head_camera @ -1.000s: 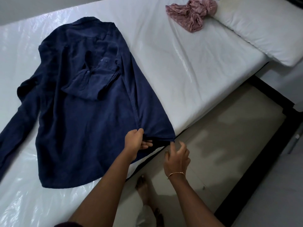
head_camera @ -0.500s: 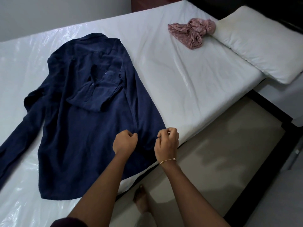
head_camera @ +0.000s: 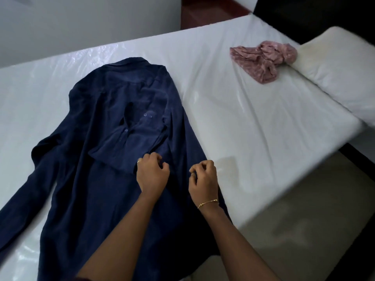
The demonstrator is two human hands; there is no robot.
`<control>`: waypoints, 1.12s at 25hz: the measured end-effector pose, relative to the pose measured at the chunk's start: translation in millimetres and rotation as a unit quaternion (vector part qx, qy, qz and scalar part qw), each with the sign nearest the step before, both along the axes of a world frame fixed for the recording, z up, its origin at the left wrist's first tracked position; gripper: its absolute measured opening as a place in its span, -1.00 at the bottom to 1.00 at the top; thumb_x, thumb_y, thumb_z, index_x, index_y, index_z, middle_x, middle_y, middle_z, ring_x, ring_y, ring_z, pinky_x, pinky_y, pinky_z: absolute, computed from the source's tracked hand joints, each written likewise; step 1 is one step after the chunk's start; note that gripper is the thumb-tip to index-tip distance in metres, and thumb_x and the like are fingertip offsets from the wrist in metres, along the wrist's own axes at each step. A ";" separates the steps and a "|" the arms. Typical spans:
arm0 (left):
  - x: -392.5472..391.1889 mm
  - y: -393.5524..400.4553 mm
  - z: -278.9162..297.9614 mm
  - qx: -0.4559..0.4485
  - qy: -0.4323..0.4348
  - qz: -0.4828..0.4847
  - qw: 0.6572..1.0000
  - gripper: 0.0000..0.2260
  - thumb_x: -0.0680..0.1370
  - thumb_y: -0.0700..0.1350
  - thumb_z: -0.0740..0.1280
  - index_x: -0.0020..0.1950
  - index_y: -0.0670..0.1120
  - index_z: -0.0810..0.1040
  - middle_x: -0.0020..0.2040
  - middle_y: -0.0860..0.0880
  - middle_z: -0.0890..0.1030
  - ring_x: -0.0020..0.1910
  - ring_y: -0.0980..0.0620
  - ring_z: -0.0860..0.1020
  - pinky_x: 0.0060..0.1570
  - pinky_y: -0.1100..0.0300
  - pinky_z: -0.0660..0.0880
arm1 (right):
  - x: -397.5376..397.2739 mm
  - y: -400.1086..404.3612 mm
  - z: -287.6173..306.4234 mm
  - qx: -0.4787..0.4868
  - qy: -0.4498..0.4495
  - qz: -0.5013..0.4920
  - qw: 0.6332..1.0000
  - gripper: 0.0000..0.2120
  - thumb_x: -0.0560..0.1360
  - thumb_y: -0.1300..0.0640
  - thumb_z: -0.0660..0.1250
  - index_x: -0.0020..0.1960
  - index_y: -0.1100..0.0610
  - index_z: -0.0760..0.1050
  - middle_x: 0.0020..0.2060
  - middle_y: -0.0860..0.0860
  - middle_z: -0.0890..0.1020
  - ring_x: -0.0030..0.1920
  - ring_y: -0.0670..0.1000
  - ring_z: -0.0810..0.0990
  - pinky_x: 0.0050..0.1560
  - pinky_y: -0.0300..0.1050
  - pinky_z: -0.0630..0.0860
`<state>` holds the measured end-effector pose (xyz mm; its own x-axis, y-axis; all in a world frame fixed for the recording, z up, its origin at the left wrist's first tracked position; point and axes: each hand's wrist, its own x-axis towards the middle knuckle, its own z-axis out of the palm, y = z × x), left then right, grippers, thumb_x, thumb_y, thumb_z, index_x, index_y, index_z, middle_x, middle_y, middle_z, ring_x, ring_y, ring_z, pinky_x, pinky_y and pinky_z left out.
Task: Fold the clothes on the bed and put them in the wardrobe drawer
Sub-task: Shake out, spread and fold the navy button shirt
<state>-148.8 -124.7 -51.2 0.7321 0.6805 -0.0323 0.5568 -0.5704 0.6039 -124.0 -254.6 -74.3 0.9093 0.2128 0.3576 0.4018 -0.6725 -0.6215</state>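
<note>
Fingers of left hand (head_camera: pixel 152 175) and right hand (head_camera: pixel 203 178) loosely curled, holding nothing, over navy shirt (head_camera: pixel 105 159)

Shirt (head_camera: pixel 97 179) is showing plain navy blue; crumpled garment (head_camera: pixel 263 57) is showing dusty pink, faintly speckled; sheet (head_camera: pixel 233 122) and pillow (head_camera: pixel 334 63) are showing white.

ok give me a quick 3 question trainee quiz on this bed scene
1. True or false: the dark navy long-sleeved shirt lies spread on the white plastic-covered mattress.
2. Which item lies nearest the white pillow? A) the shirt B) the crumpled pink cloth C) a folded towel
3. Fill in: the wrist of the right hand wears a thin gold ____.

Key: 1 true; 2 B; 3 bracelet. The left hand hovers over the shirt with its fingers curled.
</note>
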 end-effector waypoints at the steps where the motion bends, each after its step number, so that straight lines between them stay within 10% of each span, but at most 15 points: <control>1: 15.2 13.6 -2.8 0.028 -0.003 -0.020 0.999 -0.88 0.48 -0.19 0.33 -0.02 -0.18 0.55 -0.07 -0.07 0.55 0.03 -0.07 0.44 -0.21 0.11 0.40 | 16.3 16.1 -2.5 -0.007 0.000 0.014 1.000 -0.86 0.30 0.32 0.20 -0.25 0.22 0.53 -0.19 0.15 0.49 -0.23 0.13 0.52 -0.28 -0.01 0.54; 10: 130.4 89.4 -27.8 0.102 0.101 -0.204 0.968 -0.48 0.49 -0.09 0.36 0.39 -0.22 0.35 0.23 -0.17 0.47 0.21 -0.18 0.40 0.05 0.02 0.41 | 120.8 118.8 -15.9 -0.030 0.045 0.071 0.996 -0.52 0.40 0.13 0.08 0.24 0.28 0.45 0.02 0.17 0.58 -0.05 0.19 0.56 -0.11 0.07 0.53; 13: 145.4 95.7 -25.6 0.141 0.041 -0.213 0.966 -0.69 0.49 -0.23 0.26 0.24 -0.19 0.49 0.05 -0.12 0.54 0.05 -0.13 0.52 -0.29 0.14 0.41 | 132.1 126.3 -20.7 -0.025 0.060 0.057 0.996 -0.51 0.48 0.05 0.09 0.34 0.25 0.40 0.11 0.13 0.60 0.10 0.18 0.57 -0.04 0.09 0.50; 19: 147.1 140.8 -20.8 0.216 -0.130 -0.080 0.964 -0.79 0.42 -0.30 0.09 -0.27 -0.20 0.50 -0.30 -0.11 0.50 -0.33 -0.10 0.45 -0.40 0.11 0.43 | 138.7 148.4 -33.5 -0.193 0.022 0.036 0.980 -0.59 0.52 -0.05 0.03 0.19 -0.02 0.55 0.20 0.00 0.58 0.21 0.06 0.41 -0.01 0.17 0.40; 23: 133.8 148.7 -24.2 0.164 -0.143 -0.288 0.933 -0.81 0.42 -0.12 0.14 -0.29 -0.18 0.47 -0.36 -0.07 0.49 -0.37 -0.03 0.41 -0.38 0.10 0.35 | 152.1 172.8 -25.8 -0.131 -0.005 -0.034 0.991 -0.65 0.47 0.03 0.11 -0.28 0.12 0.60 -0.13 0.02 0.64 -0.05 0.11 0.47 -0.03 0.03 0.23; 28: 167.9 179.1 -12.3 0.157 -0.050 -0.025 0.986 -0.71 0.57 -0.03 0.17 0.06 -0.22 0.53 -0.08 -0.16 0.59 -0.09 -0.15 0.54 -0.18 0.07 0.41 | 173.6 188.4 -26.8 -0.137 -0.020 0.035 0.990 -0.64 0.48 0.00 0.13 0.04 0.15 0.61 0.02 0.13 0.61 0.03 0.15 0.56 -0.14 0.06 0.50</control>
